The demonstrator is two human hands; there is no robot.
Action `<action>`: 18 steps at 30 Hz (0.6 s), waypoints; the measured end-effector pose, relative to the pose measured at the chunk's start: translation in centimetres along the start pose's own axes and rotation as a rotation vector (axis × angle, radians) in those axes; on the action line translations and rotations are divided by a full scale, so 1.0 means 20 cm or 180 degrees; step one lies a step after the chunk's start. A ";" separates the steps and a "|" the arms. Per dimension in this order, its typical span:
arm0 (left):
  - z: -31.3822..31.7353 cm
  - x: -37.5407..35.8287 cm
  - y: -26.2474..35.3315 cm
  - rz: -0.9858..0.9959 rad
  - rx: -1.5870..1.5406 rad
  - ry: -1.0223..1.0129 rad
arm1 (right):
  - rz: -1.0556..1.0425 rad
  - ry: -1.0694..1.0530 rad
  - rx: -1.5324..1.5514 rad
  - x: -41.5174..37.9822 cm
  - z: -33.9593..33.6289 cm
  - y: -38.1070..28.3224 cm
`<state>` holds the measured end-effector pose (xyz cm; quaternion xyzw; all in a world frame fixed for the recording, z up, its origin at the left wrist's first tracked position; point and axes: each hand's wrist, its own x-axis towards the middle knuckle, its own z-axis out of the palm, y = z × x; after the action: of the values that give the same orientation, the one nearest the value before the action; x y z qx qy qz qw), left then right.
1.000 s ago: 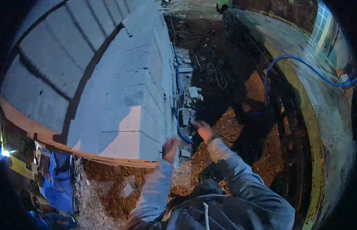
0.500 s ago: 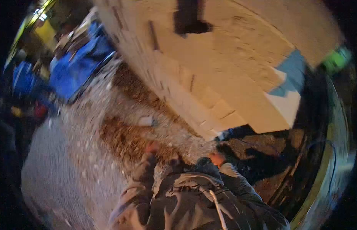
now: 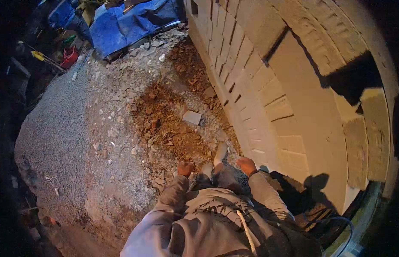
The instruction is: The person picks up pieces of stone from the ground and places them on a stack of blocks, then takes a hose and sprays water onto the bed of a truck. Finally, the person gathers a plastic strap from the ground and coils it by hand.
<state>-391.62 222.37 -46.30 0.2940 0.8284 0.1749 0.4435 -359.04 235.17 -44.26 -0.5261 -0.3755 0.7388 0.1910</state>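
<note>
My left hand (image 3: 185, 168) hangs in front of my body over the rubble, its fingers curled in, and nothing shows in them. On the other side, my right hand (image 3: 246, 166) is also closed, close to the foot of the block wall (image 3: 289, 141); no object sticks out of it. Between the hands one bare foot and lower leg (image 3: 220, 154) reach forward on the ground. Ahead of them a pale flat block piece (image 3: 192, 117) lies on reddish broken soil (image 3: 165, 115).
A heap of grey gravel (image 3: 58, 124) spreads on the left. A blue tarp (image 3: 122, 28) covers things at the far end, with a red bag-like item (image 3: 70, 57) nearby. Beside the wall's near end runs a blue hose or cable (image 3: 347, 227). Loose stones litter the ground.
The view has turned and steadied, so the wall now stands to the right and the ground ahead shows more. My right hand is lower and a foot has come into view.
</note>
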 end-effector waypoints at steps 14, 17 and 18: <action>-0.13 0.71 0.78 -0.0110 -0.1556 -0.0121 | -0.0167 0.0021 -0.3631 1.00 -0.23 -0.38; -0.10 0.82 0.80 -0.0406 -0.0922 -0.0275 | 0.0665 0.0379 -0.3426 0.97 0.10 -0.84; -0.06 0.87 0.75 -0.0505 -0.0797 -0.0305 | 0.0887 0.0469 -0.3387 1.01 0.15 -0.88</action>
<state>-395.25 244.99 -48.48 0.1781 0.7986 0.2270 0.5282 -371.25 259.08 -43.30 -0.6450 -0.6094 0.4267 -0.1749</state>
